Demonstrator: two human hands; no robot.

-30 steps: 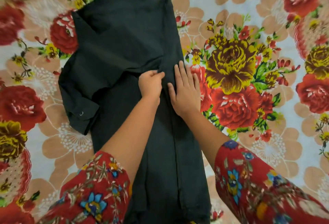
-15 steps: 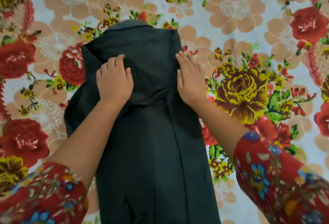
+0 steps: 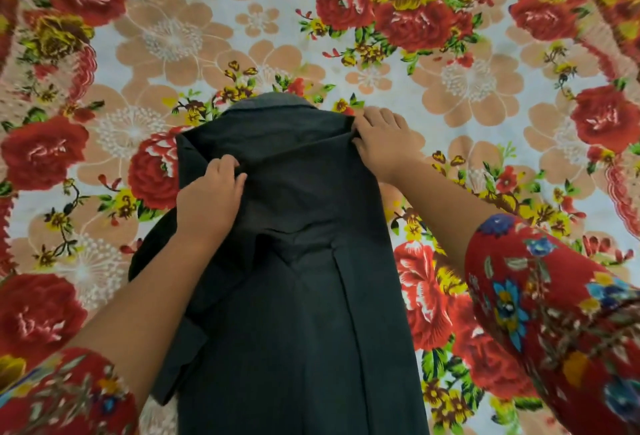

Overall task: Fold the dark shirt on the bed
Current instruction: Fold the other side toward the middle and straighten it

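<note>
The dark shirt (image 3: 298, 289) lies lengthwise on the flowered bed sheet (image 3: 467, 81), collar at the far end, its right side folded in to a straight edge. A short sleeve sticks out at the lower left. My left hand (image 3: 211, 202) rests on the upper left part of the shirt, fingers pinching a fold of cloth near the shoulder. My right hand (image 3: 384, 144) grips the shirt's far right shoulder corner beside the collar. Both forearms reach in from the bottom, in red flowered sleeves.
The bed sheet with large red, yellow and peach flowers fills the whole view around the shirt. A red patterned border of the sheet runs down the far left and right edges. No other objects lie on it.
Both hands have moved up the shirt from its middle to the shoulders. The right hand went from lying flat to gripping the shoulder corner, and the left now pinches cloth.
</note>
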